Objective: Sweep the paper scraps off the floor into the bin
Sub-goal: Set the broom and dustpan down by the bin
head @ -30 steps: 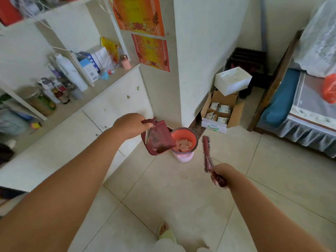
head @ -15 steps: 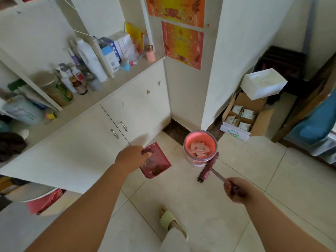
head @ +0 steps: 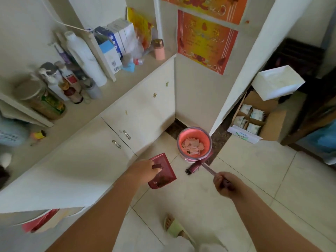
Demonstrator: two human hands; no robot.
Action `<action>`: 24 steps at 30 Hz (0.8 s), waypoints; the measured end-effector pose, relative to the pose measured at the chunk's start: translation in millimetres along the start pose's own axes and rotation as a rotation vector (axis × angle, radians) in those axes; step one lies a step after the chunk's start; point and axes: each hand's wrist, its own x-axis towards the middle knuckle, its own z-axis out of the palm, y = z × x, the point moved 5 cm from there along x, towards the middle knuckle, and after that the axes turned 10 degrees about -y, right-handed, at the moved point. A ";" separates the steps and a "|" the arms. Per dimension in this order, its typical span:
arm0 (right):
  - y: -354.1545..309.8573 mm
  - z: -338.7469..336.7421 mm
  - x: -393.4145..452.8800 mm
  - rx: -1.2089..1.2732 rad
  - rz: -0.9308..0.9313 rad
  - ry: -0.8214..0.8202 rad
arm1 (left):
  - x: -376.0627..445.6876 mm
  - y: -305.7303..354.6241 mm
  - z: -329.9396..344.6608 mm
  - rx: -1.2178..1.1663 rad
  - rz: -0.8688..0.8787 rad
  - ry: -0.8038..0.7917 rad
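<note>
The left hand grips one maroon dustpan, now lowered left of the bin; the right hand clasps one brush, its head swung down against the single pink bin holding paper scraps, on the tiled floor beside white cabinets.

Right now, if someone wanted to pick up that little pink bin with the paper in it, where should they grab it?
Probably by the rim of the bin, coming from above. It stands upright and open-topped on the floor, tucked into the wall corner, so its far sides look hard to reach. The brush in the right hand is near its front, so the left-hand edge seems freest.
</note>
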 end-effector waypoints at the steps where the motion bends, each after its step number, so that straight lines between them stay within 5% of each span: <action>1: 1.2 13.3 5.0 0.039 -0.023 -0.035 | 3.0 -3.1 -2.6 -0.005 -0.001 0.002; 14: -55.7 123.8 70.1 0.159 -0.011 -0.143 | 56.7 -31.9 -47.5 -0.026 -0.038 -0.042; 24: -101.0 164.8 100.3 -0.098 -0.011 0.094 | 97.0 -39.3 -92.3 0.049 -0.083 -0.113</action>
